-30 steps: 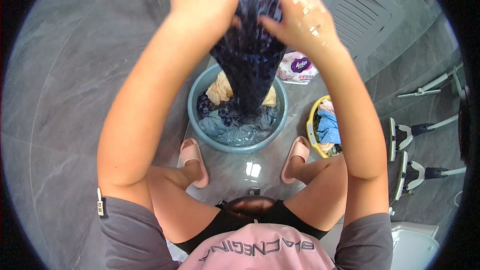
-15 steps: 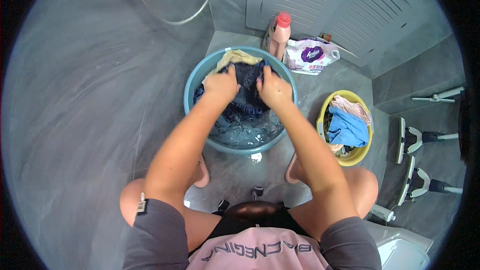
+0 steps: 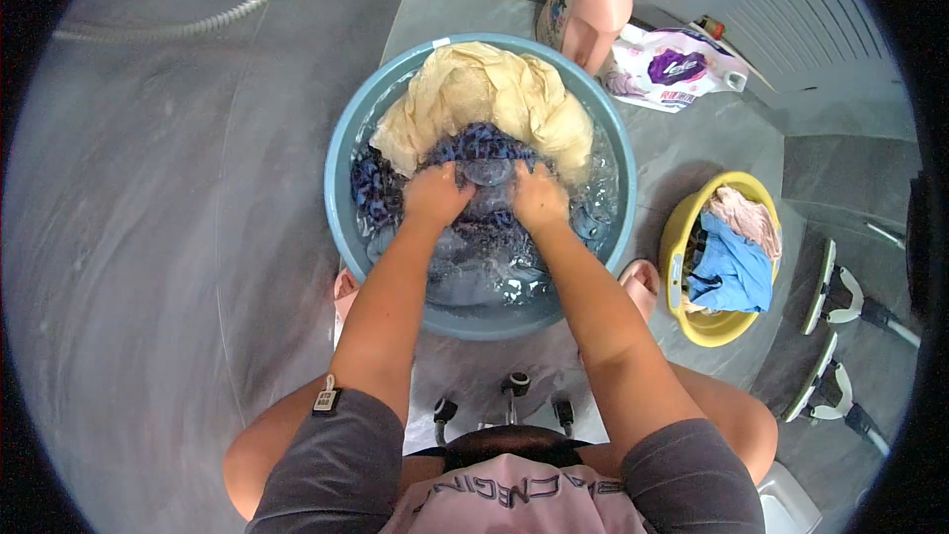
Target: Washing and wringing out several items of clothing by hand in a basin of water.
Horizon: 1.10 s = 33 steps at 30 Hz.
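Both my hands are in a round blue basin (image 3: 339,178) of water and wet laundry. Beneath them bunches a dark blue patterned garment (image 3: 479,143), partly under splashing water. My left hand (image 3: 435,196) has its fingers curled into the cloth. Level with it, my right hand (image 3: 541,198) grips the same garment a short way to the right; some fingertips are under water. A cream-yellow cloth (image 3: 484,84) lies heaped along the basin's far side. Greyish-blue cloth (image 3: 460,272) shows through the water on the near side.
A pink bottle with a red cap (image 3: 598,5) and a white-and-purple pouch (image 3: 672,67) stand beyond the basin. At right is a yellow basin (image 3: 675,247) of clothes, including a blue garment (image 3: 732,262). Floor squeegees (image 3: 825,287) are at far right; a shower hose (image 3: 237,10) hangs at upper left.
My hands have lowered the dark garment into the water and drawn it nearer to me. The cream-yellow cloth now shows widely behind it. The view has moved closer to the basin.
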Each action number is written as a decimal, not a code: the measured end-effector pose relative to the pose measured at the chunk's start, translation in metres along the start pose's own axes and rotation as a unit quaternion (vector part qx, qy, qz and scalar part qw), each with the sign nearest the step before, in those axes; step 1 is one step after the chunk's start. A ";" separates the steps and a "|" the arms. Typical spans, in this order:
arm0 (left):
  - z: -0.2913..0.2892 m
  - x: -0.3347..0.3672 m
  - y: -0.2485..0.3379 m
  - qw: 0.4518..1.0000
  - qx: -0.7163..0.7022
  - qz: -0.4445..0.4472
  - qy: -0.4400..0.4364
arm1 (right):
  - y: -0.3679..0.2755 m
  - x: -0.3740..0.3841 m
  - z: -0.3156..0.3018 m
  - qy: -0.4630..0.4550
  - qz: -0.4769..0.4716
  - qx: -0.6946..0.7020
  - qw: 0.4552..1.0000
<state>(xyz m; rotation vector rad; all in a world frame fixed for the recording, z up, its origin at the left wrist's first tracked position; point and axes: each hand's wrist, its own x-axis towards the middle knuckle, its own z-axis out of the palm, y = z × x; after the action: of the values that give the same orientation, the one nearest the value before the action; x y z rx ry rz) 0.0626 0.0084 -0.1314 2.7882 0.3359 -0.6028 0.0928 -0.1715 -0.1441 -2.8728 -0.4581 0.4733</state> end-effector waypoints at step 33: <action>-0.467 -0.303 0.140 0.784 0.042 0.331 0.524 | -0.147 -0.195 -0.500 0.330 -0.364 0.539 0.684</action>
<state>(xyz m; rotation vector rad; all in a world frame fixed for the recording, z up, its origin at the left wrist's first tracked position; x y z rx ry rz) 0.0054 -0.0299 0.4378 2.7235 -0.4980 1.1438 0.0475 -0.1685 0.4103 -1.3543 -0.7606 -0.3621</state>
